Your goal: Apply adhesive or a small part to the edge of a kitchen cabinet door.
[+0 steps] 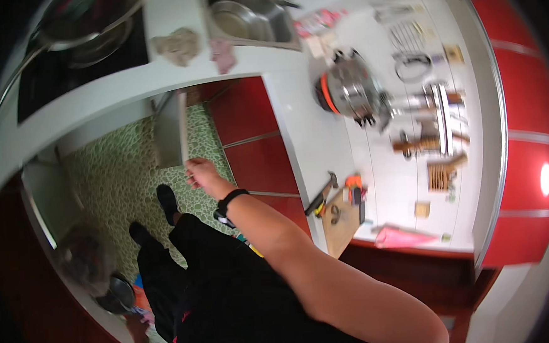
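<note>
My right hand (203, 175) reaches forward with its fingers curled at the near edge of an open cabinet door (170, 134) under the counter. The door's pale edge runs away from my fingertips. A black watch band (231, 201) is on my right wrist. Low at the left, my left hand (135, 328) is dim and partly cut off, close to a dark round pan-like thing (120, 295). Its fingers are too dark to make out, so whether it holds that thing is unclear.
A white counter (212, 73) carries a sink (246, 19), rags (177, 46) and a steel pot (349, 88). Pans stand on the black hob (49, 91) at the far left. A hammer (322, 194) lies by a wooden board (342, 227). Red cabinets (246, 113) line the right.
</note>
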Demonstrator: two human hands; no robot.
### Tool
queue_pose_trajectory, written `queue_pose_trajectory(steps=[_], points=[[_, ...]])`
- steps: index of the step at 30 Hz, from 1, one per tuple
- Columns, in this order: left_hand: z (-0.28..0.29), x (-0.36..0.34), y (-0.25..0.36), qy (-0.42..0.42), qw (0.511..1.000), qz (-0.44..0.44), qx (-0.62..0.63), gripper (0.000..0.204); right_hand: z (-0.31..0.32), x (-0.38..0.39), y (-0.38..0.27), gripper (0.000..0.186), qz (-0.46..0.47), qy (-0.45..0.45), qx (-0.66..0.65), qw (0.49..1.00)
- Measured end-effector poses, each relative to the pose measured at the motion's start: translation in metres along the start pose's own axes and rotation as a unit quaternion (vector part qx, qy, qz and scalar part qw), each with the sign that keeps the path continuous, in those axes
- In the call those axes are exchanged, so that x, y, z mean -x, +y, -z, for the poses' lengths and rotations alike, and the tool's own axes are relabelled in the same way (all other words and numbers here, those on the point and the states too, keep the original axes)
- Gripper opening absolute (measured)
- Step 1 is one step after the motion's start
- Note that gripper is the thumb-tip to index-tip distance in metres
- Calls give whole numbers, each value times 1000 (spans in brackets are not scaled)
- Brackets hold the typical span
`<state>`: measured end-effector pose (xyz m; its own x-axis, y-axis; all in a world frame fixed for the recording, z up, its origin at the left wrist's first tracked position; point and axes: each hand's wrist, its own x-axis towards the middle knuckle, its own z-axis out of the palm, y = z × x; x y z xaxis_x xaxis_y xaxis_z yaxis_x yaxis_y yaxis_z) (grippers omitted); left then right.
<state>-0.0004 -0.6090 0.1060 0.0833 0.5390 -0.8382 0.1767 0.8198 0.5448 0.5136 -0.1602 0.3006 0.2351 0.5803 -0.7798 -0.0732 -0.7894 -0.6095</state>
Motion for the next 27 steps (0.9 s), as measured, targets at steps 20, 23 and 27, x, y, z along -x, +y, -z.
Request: queue_pose_trajectory(steps=[20, 23, 27], points=[[83, -29, 292, 90, 938, -35, -332, 32, 181, 130, 189, 24, 48, 110, 215, 969], [53, -28, 324, 65, 787, -89, -606, 28, 225, 170, 168, 18, 192, 209, 192, 939], [9, -22, 360, 32, 834, -88, -544, 27, 318, 212, 129, 19, 152, 445, 151, 870]])
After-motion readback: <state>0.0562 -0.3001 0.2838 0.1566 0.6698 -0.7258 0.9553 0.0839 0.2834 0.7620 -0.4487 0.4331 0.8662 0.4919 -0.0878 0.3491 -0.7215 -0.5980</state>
